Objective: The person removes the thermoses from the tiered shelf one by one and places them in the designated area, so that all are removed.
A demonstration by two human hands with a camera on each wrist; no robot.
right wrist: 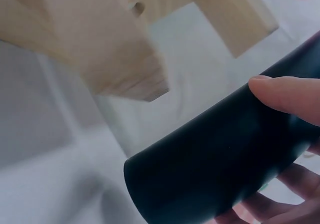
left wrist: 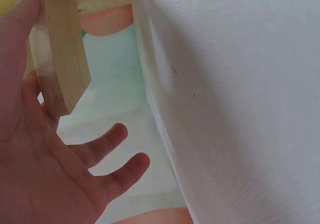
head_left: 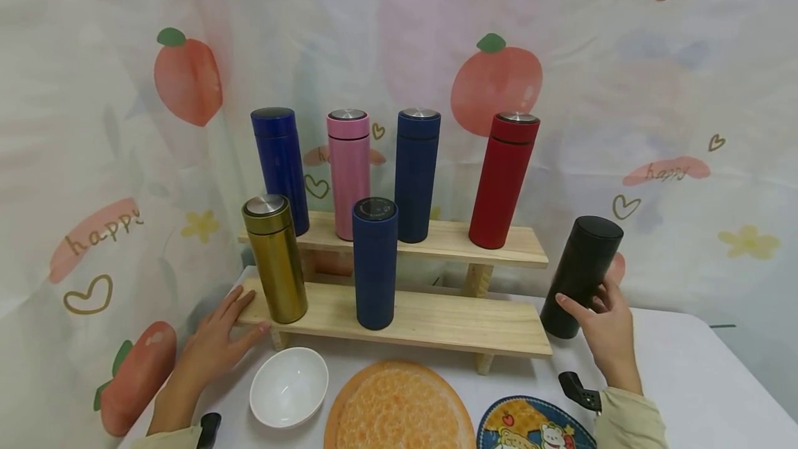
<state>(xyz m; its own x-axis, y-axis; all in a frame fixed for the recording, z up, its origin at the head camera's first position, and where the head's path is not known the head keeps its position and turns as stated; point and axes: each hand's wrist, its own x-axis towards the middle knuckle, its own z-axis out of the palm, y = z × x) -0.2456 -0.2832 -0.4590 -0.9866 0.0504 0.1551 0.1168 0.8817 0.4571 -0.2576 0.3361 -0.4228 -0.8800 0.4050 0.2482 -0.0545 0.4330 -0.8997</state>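
Observation:
My right hand [head_left: 607, 328] grips a black thermos [head_left: 580, 276] just past the right end of the lower shelf of a wooden two-step stand [head_left: 461, 317]. The thermos leans, its lid toward the upper right. In the right wrist view, the thumb [right wrist: 287, 94] lies along one side of the black thermos [right wrist: 210, 149] and the other fingers on the opposite side. At the lower shelf's left end, my left hand [head_left: 215, 338] rests with spread fingers and its thumb by the front edge. A gold thermos [head_left: 277, 262] and a blue thermos [head_left: 375, 265] stand on that shelf.
On the upper shelf stand a glossy blue thermos [head_left: 280, 165], a pink one [head_left: 349, 179], a dark blue one [head_left: 418, 179] and a red one [head_left: 503, 182]. In front are a white bowl [head_left: 289, 386], a round orange mat [head_left: 399, 407] and a cartoon-patterned mat [head_left: 530, 425].

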